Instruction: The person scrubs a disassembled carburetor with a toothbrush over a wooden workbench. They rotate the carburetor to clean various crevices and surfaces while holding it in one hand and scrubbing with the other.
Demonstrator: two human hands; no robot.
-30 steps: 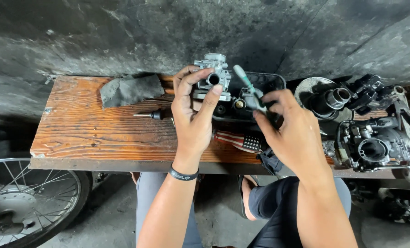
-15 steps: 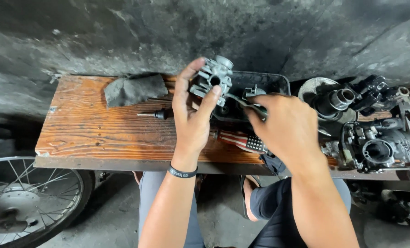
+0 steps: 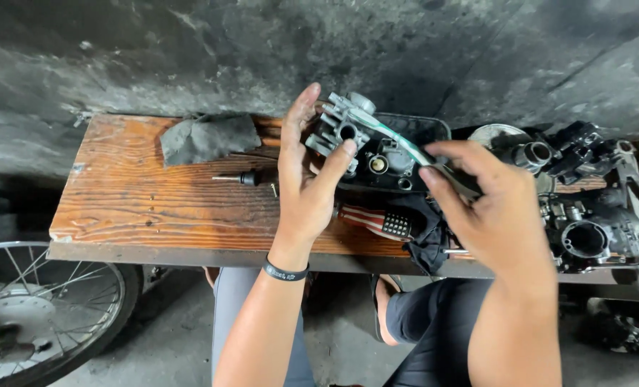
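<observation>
Gripping a ribbed, cast-metal carburetor point(image 3: 339, 132) above the grainy wooden surface point(image 3: 155, 201), left hand point(image 3: 305, 179) closed around it; right hand point(image 3: 488, 204) pinches a slim green-handled tool point(image 3: 398, 147) against its body.

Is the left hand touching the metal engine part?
Touching. The head view shows the left hand wrapped around the metal part, thumb pressed on it.

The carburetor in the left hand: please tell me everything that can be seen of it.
The carburetor is a small grey cast-metal body, dull and grimy, with a round bore facing the camera and ribbed lugs. The left hand holds it tilted above the wooden bench, thumb on its front. A green-handled tool from the right hand reaches its top.
</observation>
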